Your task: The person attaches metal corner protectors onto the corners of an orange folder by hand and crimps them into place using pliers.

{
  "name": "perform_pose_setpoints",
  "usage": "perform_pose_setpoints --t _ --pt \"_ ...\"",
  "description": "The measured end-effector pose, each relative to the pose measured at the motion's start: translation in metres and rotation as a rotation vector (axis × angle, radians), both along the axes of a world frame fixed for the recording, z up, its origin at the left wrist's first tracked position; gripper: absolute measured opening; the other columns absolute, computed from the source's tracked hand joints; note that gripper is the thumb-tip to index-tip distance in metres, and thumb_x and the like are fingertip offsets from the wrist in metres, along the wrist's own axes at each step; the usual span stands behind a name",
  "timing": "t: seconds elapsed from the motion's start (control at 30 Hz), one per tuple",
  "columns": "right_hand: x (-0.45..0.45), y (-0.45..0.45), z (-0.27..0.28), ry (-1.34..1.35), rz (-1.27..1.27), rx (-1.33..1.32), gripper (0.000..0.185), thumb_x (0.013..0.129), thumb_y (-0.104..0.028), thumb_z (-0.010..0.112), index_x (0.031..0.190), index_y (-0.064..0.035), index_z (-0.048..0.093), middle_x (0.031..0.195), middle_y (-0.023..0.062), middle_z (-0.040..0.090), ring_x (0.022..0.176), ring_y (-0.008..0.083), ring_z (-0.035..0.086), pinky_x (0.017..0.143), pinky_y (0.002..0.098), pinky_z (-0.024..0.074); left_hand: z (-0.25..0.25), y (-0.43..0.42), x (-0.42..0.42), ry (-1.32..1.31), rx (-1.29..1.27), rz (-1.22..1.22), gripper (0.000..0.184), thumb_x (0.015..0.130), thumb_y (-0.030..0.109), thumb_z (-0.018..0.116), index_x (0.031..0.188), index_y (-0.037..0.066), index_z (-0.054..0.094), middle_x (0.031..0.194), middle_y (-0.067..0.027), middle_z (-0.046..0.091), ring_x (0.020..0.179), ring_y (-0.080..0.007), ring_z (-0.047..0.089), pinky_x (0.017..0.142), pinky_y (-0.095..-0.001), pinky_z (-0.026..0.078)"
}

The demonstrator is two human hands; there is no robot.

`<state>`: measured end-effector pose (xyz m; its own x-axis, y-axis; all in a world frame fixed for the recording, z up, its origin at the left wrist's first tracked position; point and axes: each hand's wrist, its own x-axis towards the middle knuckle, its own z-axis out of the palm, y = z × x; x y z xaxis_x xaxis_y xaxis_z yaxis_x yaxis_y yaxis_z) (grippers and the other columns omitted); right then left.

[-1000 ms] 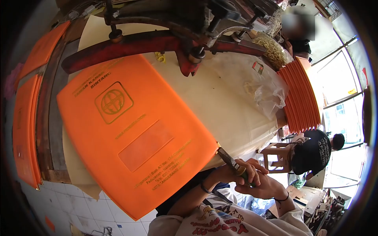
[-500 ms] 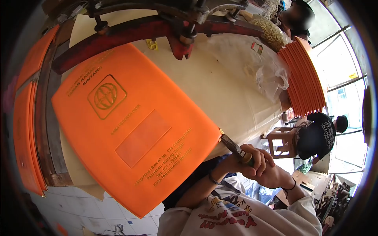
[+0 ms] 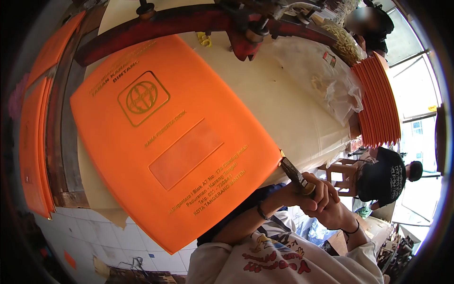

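Note:
A large orange folder cover [image 3: 198,109] with gold printing and a clear window lies tilted before me. A small gold-coloured metal corner piece [image 3: 282,154] sits on its right-hand corner. Dark metal pliers [image 3: 294,174] have their jaws at that corner. My left hand [image 3: 299,197] is closed around the pliers' handles. Overlapping it, my right hand [image 3: 327,206] is also closed on the handles, with its fingers partly hidden by the clasp.
A red metal machine frame [image 3: 156,35] arches over the far side of the paper-covered table [image 3: 265,99]. Orange covers [image 3: 35,142] are stacked at left, and more [image 3: 378,104] at right beside a plastic bag [image 3: 326,80]. Two people are in the background, one near a stool [image 3: 343,173].
The whole view has shifted, so the cover, hands and machine appear farther right. The pliers stay at the same corner, with both hands still clasped on them.

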<state>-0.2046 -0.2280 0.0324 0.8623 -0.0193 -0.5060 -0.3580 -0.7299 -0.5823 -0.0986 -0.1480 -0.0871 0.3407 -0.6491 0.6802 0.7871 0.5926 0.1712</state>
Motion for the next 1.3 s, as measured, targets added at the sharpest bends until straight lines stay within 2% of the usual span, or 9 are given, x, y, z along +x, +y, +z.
perform_pose_setpoints --t 0.17,0.27,0.37,0.47,0.63,0.7,0.8,1.27,1.3 --pt "-0.003 0.000 -0.002 -0.027 0.011 -0.044 0.058 0.086 -0.011 0.070 0.138 -0.0002 0.047 0.128 0.0157 0.058 0.120 0.0295 0.056 0.101 0.0396 0.0479 0.001 0.002 -0.003 0.015 0.056 0.029 0.033 0.084 0.030 0.079 0.070 0.009 0.058 0.069 -0.0067 0.068 0.100 -0.0370 0.065 0.093 -0.0501 0.047" --pt "-0.004 -0.001 -0.002 0.020 0.038 -0.068 0.059 0.087 -0.012 0.070 0.140 0.0013 0.046 0.128 0.0167 0.058 0.120 0.0303 0.056 0.102 0.0396 0.0470 0.002 0.000 -0.006 0.085 0.033 0.051 0.028 0.084 0.021 0.079 0.071 0.005 0.061 0.071 -0.0083 0.068 0.096 -0.0311 0.067 0.087 -0.0457 0.053" --pt "0.000 0.005 0.001 -0.052 -0.003 -0.066 0.059 0.088 -0.014 0.070 0.140 0.0014 0.046 0.126 0.0159 0.059 0.119 0.0295 0.057 0.101 0.0399 0.0471 0.003 0.001 -0.010 0.109 0.064 0.057 0.028 0.085 0.022 0.078 0.070 0.005 0.061 0.071 -0.0086 0.068 0.096 -0.0309 0.067 0.084 -0.0442 0.053" --pt "0.003 0.003 0.003 0.022 -0.016 -0.021 0.058 0.089 -0.015 0.070 0.140 -0.0010 0.046 0.122 0.0153 0.060 0.116 0.0280 0.058 0.097 0.0385 0.0498 0.004 0.002 -0.012 0.113 0.100 0.062 0.028 0.086 0.021 0.077 0.070 0.004 0.062 0.071 -0.0082 0.068 0.094 -0.0295 0.067 0.081 -0.0417 0.053" --pt "-0.009 -0.002 -0.008 0.074 0.036 -0.155 0.065 0.087 -0.015 0.069 0.144 -0.0057 0.041 0.104 0.0101 0.064 0.097 0.0200 0.063 0.081 0.0340 0.0540 0.006 0.006 -0.013 0.130 0.154 0.084 0.024 0.087 0.018 0.076 0.070 0.003 0.066 0.071 -0.0069 0.068 0.088 -0.0259 0.068 0.078 -0.0390 0.053" --pt "-0.007 0.001 -0.004 0.100 -0.063 -0.077 0.066 0.086 -0.014 0.066 0.145 -0.0039 0.039 0.112 0.0136 0.060 0.104 0.0257 0.060 0.086 0.0382 0.0502 0.006 0.006 -0.015 0.157 0.158 0.081 0.023 0.087 0.017 0.075 0.070 0.003 0.067 0.070 -0.0068 0.069 0.087 -0.0249 0.068 0.078 -0.0385 0.053" --pt "0.007 0.017 0.010 0.167 -0.257 0.025 0.064 0.084 -0.011 0.060 0.143 0.0018 0.039 0.134 0.0231 0.051 0.126 0.0412 0.051 0.105 0.0488 0.0412 0.005 0.005 -0.018 0.174 0.153 0.091 0.022 0.087 0.015 0.074 0.070 0.003 0.067 0.070 -0.0069 0.068 0.085 -0.0241 0.067 0.078 -0.0380 0.053" --pt "0.002 0.015 0.003 0.071 -0.173 -0.007 0.056 0.086 -0.011 0.059 0.139 0.0019 0.044 0.130 0.0224 0.054 0.117 0.0397 0.055 0.101 0.0477 0.0423 0.004 0.010 -0.019 0.177 0.185 0.066 0.014 0.086 0.009 0.073 0.076 0.000 0.068 0.083 -0.0124 0.069 0.080 -0.0214 0.064 0.077 -0.0344 0.052" --pt "0.003 0.015 0.004 0.074 -0.166 -0.006 0.055 0.087 -0.011 0.059 0.139 0.0020 0.044 0.130 0.0224 0.054 0.117 0.0397 0.055 0.101 0.0477 0.0423 0.005 0.011 -0.019 0.171 0.212 0.058 0.016 0.085 0.011 0.073 0.073 0.002 0.067 0.077 -0.0113 0.069 0.078 -0.0233 0.066 0.080 -0.0385 0.051"
